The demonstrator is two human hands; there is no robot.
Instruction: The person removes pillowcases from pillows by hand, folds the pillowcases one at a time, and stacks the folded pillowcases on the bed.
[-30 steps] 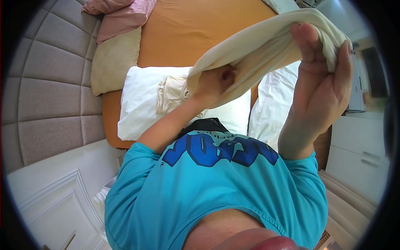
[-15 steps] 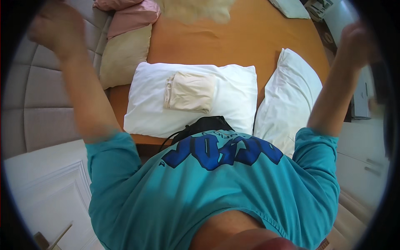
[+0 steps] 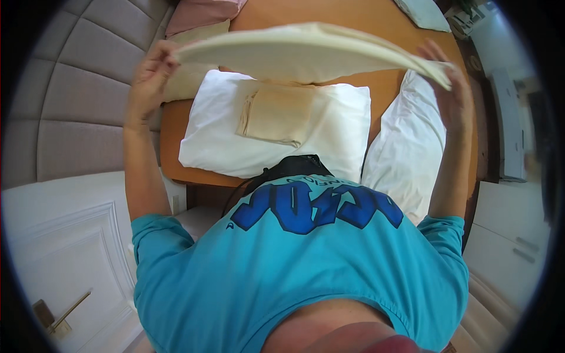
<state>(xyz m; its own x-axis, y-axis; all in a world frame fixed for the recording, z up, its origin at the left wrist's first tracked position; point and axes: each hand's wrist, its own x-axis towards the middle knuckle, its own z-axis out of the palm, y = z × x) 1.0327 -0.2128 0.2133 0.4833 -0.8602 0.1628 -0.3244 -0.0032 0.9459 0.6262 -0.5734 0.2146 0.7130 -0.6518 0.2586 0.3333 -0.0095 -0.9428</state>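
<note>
A cream cloth (image 3: 294, 56) is stretched between my two hands above the bed, bowed upward along its top edge. My left hand (image 3: 152, 79) is closed in a pinch on its left corner. At the other end, my right hand (image 3: 453, 97) holds the right corner, with some fingers raised off the fabric. Below the cloth, a folded beige cloth (image 3: 276, 115) lies on a white pillow (image 3: 206, 138) in front of me. What kind of cloth the stretched one is, I cannot tell.
The bed has an orange sheet (image 3: 353, 17). A second white pillow (image 3: 406, 141) lies to the right. Pink (image 3: 203, 15) and beige (image 3: 182, 85) pillows lean by the padded grey headboard (image 3: 82, 106). A black bag (image 3: 294, 167) is at my waist; white drawers (image 3: 506, 229) stand right.
Both hands have come down and inward from the upper corners of the view. The cream cloth has come nearer with them and now spans between them. The folded cloth stays on the pillow.
</note>
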